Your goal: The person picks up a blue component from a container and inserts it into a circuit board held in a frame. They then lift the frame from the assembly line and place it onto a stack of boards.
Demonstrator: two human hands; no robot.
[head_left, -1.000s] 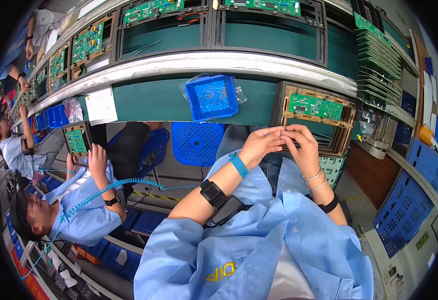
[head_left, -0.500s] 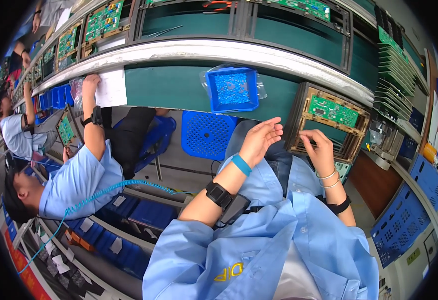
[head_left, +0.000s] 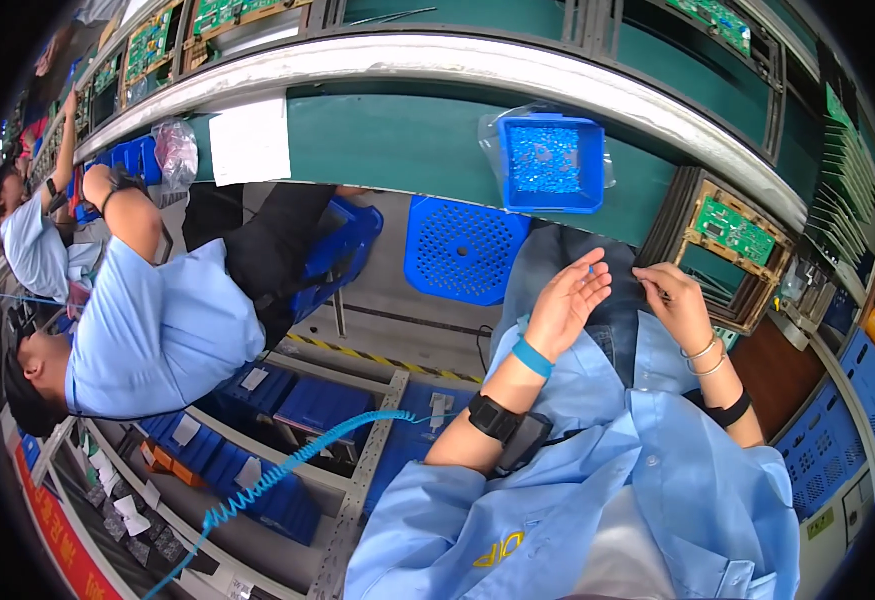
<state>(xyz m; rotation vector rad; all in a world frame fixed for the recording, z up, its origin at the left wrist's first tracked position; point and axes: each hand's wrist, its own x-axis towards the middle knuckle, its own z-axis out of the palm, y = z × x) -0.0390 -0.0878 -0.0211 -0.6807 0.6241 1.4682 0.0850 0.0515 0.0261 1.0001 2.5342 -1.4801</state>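
My left hand (head_left: pixel 570 305) is raised in front of my lap with its palm turned inward and fingers half curled. A small blue component (head_left: pixel 592 269) shows between its thumb and fingers. Close by on the right, my right hand (head_left: pixel 678 302) has thumb and index fingertips pinched together; whatever they hold is too small to make out. Beyond my left hand, a blue tray (head_left: pixel 598 200) of many tiny light blue components sits on the green bench. Near my right hand lies a stack of dark frames (head_left: pixel 663 215), its top one holding a green circuit board (head_left: pixel 736 232).
A pale rail (head_left: pixel 398 62) borders the bench, with framed boards beyond it. A rack of upright green boards (head_left: pixel 843 195) stands at right. A blue stool (head_left: pixel 466 250) is below the bench edge. At left sits a co-worker in light blue (head_left: pixel 158 335), near a white sheet (head_left: pixel 250 143).
My view has shifted, so the bench sits higher and farther right. My two hands stay near each other, in nearly the same pose. The co-worker's hand has left the white sheet.
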